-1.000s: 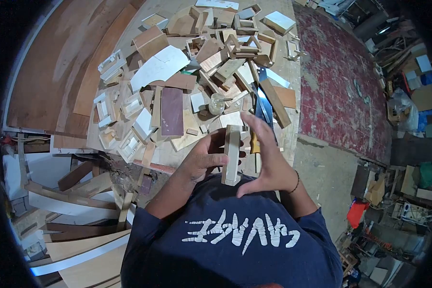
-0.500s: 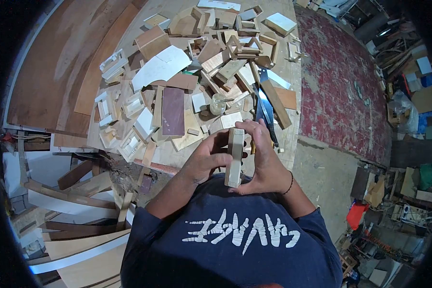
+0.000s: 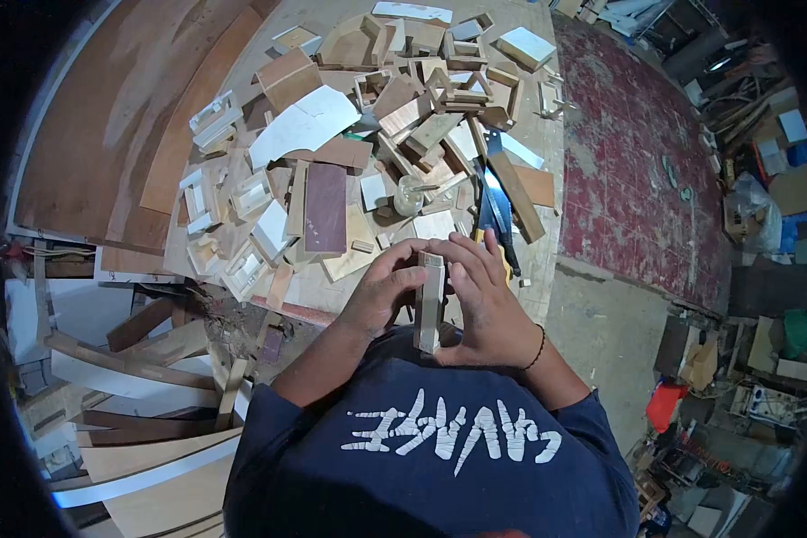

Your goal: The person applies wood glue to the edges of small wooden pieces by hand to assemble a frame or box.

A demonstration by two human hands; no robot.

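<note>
A small pale wooden piece, seen edge-on, stands nearly upright in front of my shirt. It could be a little frame or box; its broad faces are hidden. My left hand grips its upper part, with the thumb near the top edge. My right hand holds it from the other side, thumb at the lower end and fingers bent over the top. Just beyond my hands lie a handsaw and a glass jar with a brush-like stick in it.
The worktable bears many small wooden frames, a brown rectangular board, a white curved panel and a long wooden strip. Large plywood sheets lean at the left. Curved offcuts are piled below them.
The wooden piece has shifted slightly left and down and turned a little. My left thumb has moved up towards its top, and my right fingers have curled closer over it.
</note>
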